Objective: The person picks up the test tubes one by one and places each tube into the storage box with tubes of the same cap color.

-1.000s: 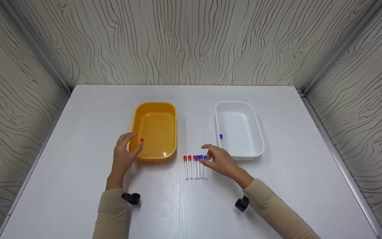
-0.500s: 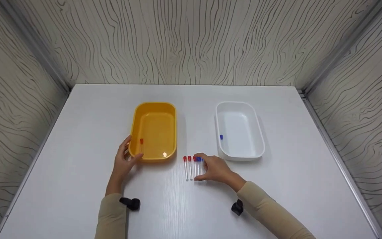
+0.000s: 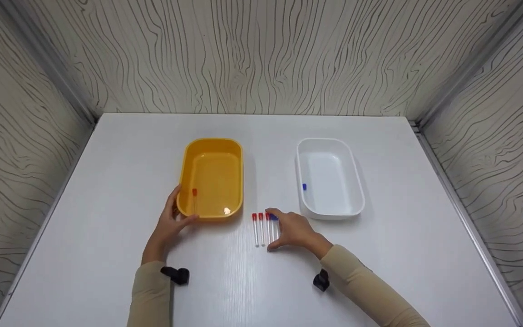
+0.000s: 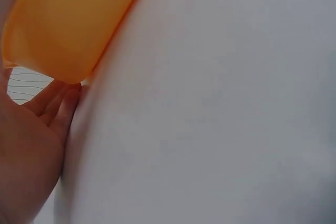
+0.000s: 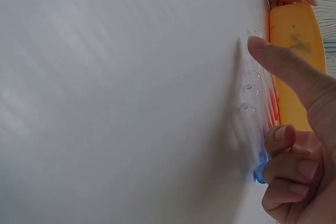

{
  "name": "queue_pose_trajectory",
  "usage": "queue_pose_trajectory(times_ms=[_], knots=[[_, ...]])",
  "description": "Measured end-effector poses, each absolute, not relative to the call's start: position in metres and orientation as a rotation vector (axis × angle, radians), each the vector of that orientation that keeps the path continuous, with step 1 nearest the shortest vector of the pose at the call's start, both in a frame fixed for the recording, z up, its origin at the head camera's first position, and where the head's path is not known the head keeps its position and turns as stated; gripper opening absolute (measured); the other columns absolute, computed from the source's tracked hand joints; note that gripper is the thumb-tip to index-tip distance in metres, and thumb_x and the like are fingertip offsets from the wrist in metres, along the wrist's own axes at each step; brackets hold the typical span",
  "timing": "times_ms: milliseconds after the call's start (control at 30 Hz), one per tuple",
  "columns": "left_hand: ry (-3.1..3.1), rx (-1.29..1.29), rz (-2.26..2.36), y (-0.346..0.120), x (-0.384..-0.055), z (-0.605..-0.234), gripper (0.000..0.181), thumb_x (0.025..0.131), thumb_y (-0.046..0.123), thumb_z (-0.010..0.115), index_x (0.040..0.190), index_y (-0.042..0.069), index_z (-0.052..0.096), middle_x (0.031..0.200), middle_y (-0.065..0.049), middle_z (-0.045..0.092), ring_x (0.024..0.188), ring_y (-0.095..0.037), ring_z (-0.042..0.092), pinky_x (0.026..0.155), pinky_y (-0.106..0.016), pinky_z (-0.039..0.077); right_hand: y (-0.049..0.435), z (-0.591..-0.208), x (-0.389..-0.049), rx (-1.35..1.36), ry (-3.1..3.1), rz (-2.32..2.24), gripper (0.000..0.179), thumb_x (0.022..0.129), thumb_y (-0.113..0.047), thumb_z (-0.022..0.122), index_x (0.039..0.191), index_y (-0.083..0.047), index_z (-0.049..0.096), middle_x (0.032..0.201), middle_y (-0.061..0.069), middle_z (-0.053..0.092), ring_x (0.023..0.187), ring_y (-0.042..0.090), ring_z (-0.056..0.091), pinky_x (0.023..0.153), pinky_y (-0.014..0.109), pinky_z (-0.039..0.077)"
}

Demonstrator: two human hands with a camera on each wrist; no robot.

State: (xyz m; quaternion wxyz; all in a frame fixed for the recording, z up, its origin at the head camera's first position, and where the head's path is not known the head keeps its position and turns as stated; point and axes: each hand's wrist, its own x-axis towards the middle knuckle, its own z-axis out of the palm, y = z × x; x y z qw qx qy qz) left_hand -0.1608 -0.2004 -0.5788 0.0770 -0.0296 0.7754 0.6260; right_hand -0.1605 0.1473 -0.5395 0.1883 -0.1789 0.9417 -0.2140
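Note:
Around the near-left corner of the yellow tray (image 3: 216, 218), my left hand (image 3: 167, 227) holds it, thumb at the front rim and fingers along the outer side. One red-capped test tube (image 3: 194, 193) lies inside that tray. My right hand (image 3: 295, 230) arches over the right end of a row of test tubes (image 3: 262, 229). Its thumb is near their bottom ends and its forefinger is by the caps; the hand partly covers the blue-capped tubes (image 5: 261, 169). In the right wrist view, the thumb (image 5: 286, 66) reaches out straight while the other fingers bend beside the blue caps.
A white tray (image 3: 362, 206) stands at the right with a blue-capped tube (image 3: 304, 186) in it. The white table (image 3: 225, 290) is bounded by wood-patterned walls (image 3: 252, 54) at the back and sides. Black wrist cameras (image 3: 180, 275) sit near both cuffs.
My left hand let the red-capped tube down into the yellow tray and settled at its corner. My right hand moved left and down over the tubes, then stayed nearly still.

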Motion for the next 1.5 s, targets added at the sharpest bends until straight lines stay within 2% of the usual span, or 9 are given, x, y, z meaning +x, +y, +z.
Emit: queue_pose_trajectory(times_ms=[167, 433, 567, 767, 1033, 1200, 1267, 1367, 1500], knots=[[2.303, -0.087, 1.879, -0.201, -0.162, -0.577, 0.096, 0.082, 0.025, 0.076, 0.154, 0.033, 0.014, 0.164, -0.001, 0.016, 0.146, -0.028, 0.029, 0.124, -0.055, 0.015, 0.147, -0.541, -0.161, -0.54, 2.685, -0.598, 0.098, 0.058, -0.044, 0.089, 0.14, -0.014, 0.046, 0.122, 0.016, 0.066, 0.105, 0.034, 0.063, 0.09, 0.048, 0.052], [2.213, -0.154, 1.868, -0.2, -0.16, -0.569, 0.095, 0.083, 0.029, 0.075, 0.153, 0.04, 0.011, 0.164, 0.002, 0.015, 0.149, -0.026, 0.024, 0.124, -0.057, 0.009, 0.142, -0.54, -0.162, -0.492, 2.662, -0.582, 0.096, 0.06, -0.042, 0.09, 0.14, -0.014, 0.046, 0.125, 0.017, 0.064, 0.11, 0.035, 0.062, 0.096, 0.049, 0.051], [2.18, -0.206, 1.873, -0.204, -0.163, -0.572, 0.092, 0.081, 0.035, 0.077, 0.15, 0.044, 0.018, 0.159, 0.0, 0.028, 0.143, -0.024, 0.033, 0.123, -0.057, 0.014, 0.141, -0.539, -0.162, -0.499, 2.667, -0.581, 0.095, 0.059, -0.042, 0.09, 0.139, -0.014, 0.047, 0.122, 0.017, 0.065, 0.107, 0.035, 0.062, 0.095, 0.048, 0.051], [2.237, -0.196, 1.845, -0.209, -0.167, -0.571, 0.085, 0.081, 0.028, 0.077, 0.149, 0.037, 0.027, 0.151, -0.005, 0.039, 0.134, -0.027, 0.044, 0.121, -0.051, 0.029, 0.14, -0.536, -0.163, -0.496, 2.67, -0.585, 0.094, 0.059, -0.042, 0.09, 0.138, -0.015, 0.047, 0.123, 0.015, 0.065, 0.107, 0.033, 0.063, 0.095, 0.047, 0.052], [2.227, -0.148, 1.896, -0.211, -0.167, -0.574, 0.084, 0.08, 0.026, 0.078, 0.148, 0.034, 0.029, 0.159, -0.002, 0.029, 0.149, -0.022, 0.028, 0.124, -0.044, 0.021, 0.141, -0.528, -0.161, -0.524, 2.686, -0.615, 0.094, 0.058, -0.043, 0.09, 0.138, -0.016, 0.048, 0.121, 0.013, 0.067, 0.102, 0.03, 0.063, 0.091, 0.047, 0.053], [2.214, -0.116, 1.944, -0.21, -0.166, -0.575, 0.084, 0.081, 0.023, 0.077, 0.149, 0.031, 0.028, 0.159, -0.006, 0.029, 0.15, -0.024, 0.027, 0.125, -0.045, 0.02, 0.141, -0.523, -0.161, -0.538, 2.683, -0.643, 0.093, 0.058, -0.043, 0.09, 0.137, -0.017, 0.048, 0.118, 0.011, 0.068, 0.098, 0.027, 0.063, 0.088, 0.046, 0.054], [2.231, -0.122, 1.928, -0.21, -0.166, -0.574, 0.085, 0.081, 0.025, 0.077, 0.15, 0.031, 0.028, 0.159, -0.007, 0.03, 0.15, -0.025, 0.027, 0.125, -0.046, 0.02, 0.142, -0.521, -0.161, -0.535, 2.676, -0.64, 0.093, 0.059, -0.043, 0.09, 0.138, -0.018, 0.048, 0.115, 0.01, 0.069, 0.092, 0.022, 0.061, 0.086, 0.043, 0.055], [2.242, -0.138, 1.91, -0.21, -0.166, -0.573, 0.086, 0.08, 0.027, 0.078, 0.15, 0.031, 0.029, 0.16, -0.007, 0.029, 0.15, -0.025, 0.027, 0.125, -0.046, 0.019, 0.143, -0.517, -0.162, -0.551, 2.68, -0.637, 0.094, 0.059, -0.044, 0.09, 0.138, -0.018, 0.048, 0.096, 0.01, 0.069, 0.078, 0.016, 0.054, 0.071, 0.033, 0.052], [2.232, -0.16, 1.898, -0.21, -0.166, -0.573, 0.085, 0.08, 0.027, 0.078, 0.149, 0.032, 0.029, 0.16, -0.005, 0.028, 0.149, -0.023, 0.027, 0.125, -0.046, 0.018, 0.144, -0.513, -0.163, -0.578, 2.696, -0.647, 0.095, 0.057, -0.044, 0.09, 0.138, -0.018, 0.048, 0.071, 0.004, 0.055, 0.068, 0.014, 0.042, 0.058, 0.025, 0.035]])
